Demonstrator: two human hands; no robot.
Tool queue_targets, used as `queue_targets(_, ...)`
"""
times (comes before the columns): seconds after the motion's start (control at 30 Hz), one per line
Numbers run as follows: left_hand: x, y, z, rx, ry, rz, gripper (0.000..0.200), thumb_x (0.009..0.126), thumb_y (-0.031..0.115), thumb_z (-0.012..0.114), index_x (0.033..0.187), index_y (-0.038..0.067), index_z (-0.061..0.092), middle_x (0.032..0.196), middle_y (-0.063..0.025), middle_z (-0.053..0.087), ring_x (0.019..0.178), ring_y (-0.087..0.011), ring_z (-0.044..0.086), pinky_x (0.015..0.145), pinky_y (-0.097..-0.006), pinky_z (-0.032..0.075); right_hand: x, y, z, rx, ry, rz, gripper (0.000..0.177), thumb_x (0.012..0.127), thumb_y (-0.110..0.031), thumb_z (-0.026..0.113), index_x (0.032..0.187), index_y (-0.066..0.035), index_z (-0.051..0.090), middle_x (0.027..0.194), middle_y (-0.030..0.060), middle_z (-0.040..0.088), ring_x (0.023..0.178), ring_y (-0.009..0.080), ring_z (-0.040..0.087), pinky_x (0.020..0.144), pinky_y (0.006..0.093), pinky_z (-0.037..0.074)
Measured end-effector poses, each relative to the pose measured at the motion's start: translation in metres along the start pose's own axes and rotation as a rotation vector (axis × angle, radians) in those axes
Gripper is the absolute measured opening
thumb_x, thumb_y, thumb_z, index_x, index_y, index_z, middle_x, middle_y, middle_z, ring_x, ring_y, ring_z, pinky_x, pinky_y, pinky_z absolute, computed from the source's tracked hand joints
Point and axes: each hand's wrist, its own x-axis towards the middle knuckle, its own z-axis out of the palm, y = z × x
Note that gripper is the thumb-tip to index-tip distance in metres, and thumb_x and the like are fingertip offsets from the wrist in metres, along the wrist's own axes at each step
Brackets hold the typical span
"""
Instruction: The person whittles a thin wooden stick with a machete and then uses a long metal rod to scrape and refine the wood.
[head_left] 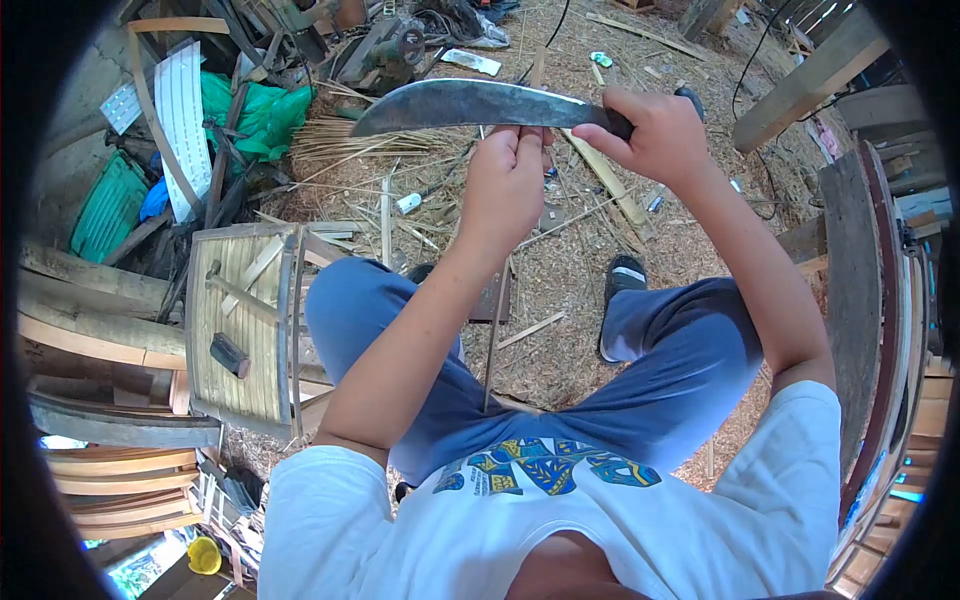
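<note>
My right hand (655, 135) is wrapped around the dark handle of a machete (470, 107), thumb along its side. The broad curved blade points left, its near edge overlapping the fingertips of my left hand (505, 190). Those fingers are closed on a thin bamboo strip (495, 340), which runs from my lap up past the blade. Its far end shows just beyond the blade, while my palm hides the middle part.
A small wooden table (215, 340) on my left carries a hammer (240, 300) and a dark block (230, 355). Split sticks (350, 140) lie piled ahead. Shavings and offcuts cover the ground. A timber post (810, 80) slants at the right, near stacked boards (850, 300).
</note>
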Motion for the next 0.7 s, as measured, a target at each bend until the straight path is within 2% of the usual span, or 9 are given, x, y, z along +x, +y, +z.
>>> queue_targets(0.23, -0.005, 0.003, 0.004, 0.083, -0.025, 0.024, 0.027, 0.111, 0.023, 0.049, 0.096, 0.003, 0.061, 0.072, 0.0038, 0.051, 0.064, -0.0040, 0.043, 0.057, -0.0239, 0.035, 0.000, 0.012, -0.003, -0.077, -0.012, 0.010, 0.056, 0.088, -0.064, 0.070, 0.078, -0.010, 0.060, 0.060, 0.0109, 0.060, 0.057, 0.0339, 0.064, 0.051, 0.0428, 0.047)
queue_targets(0.33, -0.008, 0.002, 0.005, 0.127, -0.020, 0.052, 0.028, 0.111, 0.024, 0.048, 0.096, 0.004, 0.061, 0.073, 0.0037, 0.051, 0.065, -0.0044, 0.044, 0.059, -0.0237, 0.037, 0.000, 0.020, -0.004, -0.067, -0.021, 0.089, 0.058, 0.090, -0.065, 0.067, 0.081, -0.008, 0.066, 0.061, 0.0110, 0.061, 0.058, 0.0315, 0.065, 0.054, 0.0420, 0.048)
queue_targets(0.43, -0.015, 0.004, 0.004, 0.135, -0.063, 0.052, 0.029, 0.111, 0.025, 0.048, 0.097, 0.004, 0.061, 0.073, 0.0038, 0.050, 0.065, -0.0049, 0.044, 0.060, -0.0244, 0.038, 0.008, 0.052, -0.009, 0.053, -0.033, 0.614, 0.071, 0.091, -0.076, 0.057, 0.080, -0.007, 0.070, 0.059, 0.0112, 0.062, 0.057, 0.0314, 0.065, 0.055, 0.0426, 0.050)
queue_targets(0.53, -0.012, 0.005, 0.004, 0.089, -0.045, 0.016, 0.028, 0.111, 0.025, 0.048, 0.098, 0.004, 0.061, 0.072, 0.0039, 0.049, 0.066, -0.0047, 0.044, 0.060, -0.0253, 0.037, -0.007, 0.059, -0.011, 0.136, 0.088, 0.692, 0.075, 0.092, -0.078, 0.052, 0.086, -0.006, 0.073, 0.062, 0.0111, 0.064, 0.059, 0.0305, 0.066, 0.058, 0.0433, 0.051)
queue_targets(0.57, -0.010, 0.005, 0.002, 0.094, -0.030, 0.006, 0.028, 0.111, 0.024, 0.048, 0.098, 0.004, 0.061, 0.072, 0.0038, 0.049, 0.066, -0.0048, 0.044, 0.060, -0.0254, 0.037, -0.010, 0.056, -0.009, 0.196, 0.090, 0.650, 0.071, 0.092, -0.075, 0.056, 0.085, -0.006, 0.073, 0.062, 0.0097, 0.064, 0.058, 0.0284, 0.065, 0.058, 0.0417, 0.051)
queue_targets(0.67, -0.006, 0.008, -0.002, 0.106, -0.005, -0.016, 0.027, 0.110, 0.023, 0.049, 0.097, 0.003, 0.062, 0.072, 0.0035, 0.049, 0.067, -0.0049, 0.044, 0.061, -0.0258, 0.037, -0.007, 0.028, -0.012, 0.150, -0.067, 0.436, 0.064, 0.091, -0.070, 0.062, 0.085, -0.008, 0.074, 0.062, 0.0100, 0.064, 0.056, 0.0298, 0.065, 0.056, 0.0414, 0.050)
queue_targets(0.7, -0.006, 0.007, -0.002, 0.105, -0.007, -0.011, 0.026, 0.110, 0.022, 0.049, 0.097, 0.003, 0.062, 0.072, 0.0035, 0.049, 0.067, -0.0051, 0.043, 0.061, -0.0259, 0.037, -0.007, 0.021, -0.010, 0.160, -0.049, 0.353, 0.062, 0.090, -0.069, 0.064, 0.083, -0.008, 0.073, 0.061, 0.0100, 0.063, 0.055, 0.0306, 0.064, 0.054, 0.0416, 0.050)
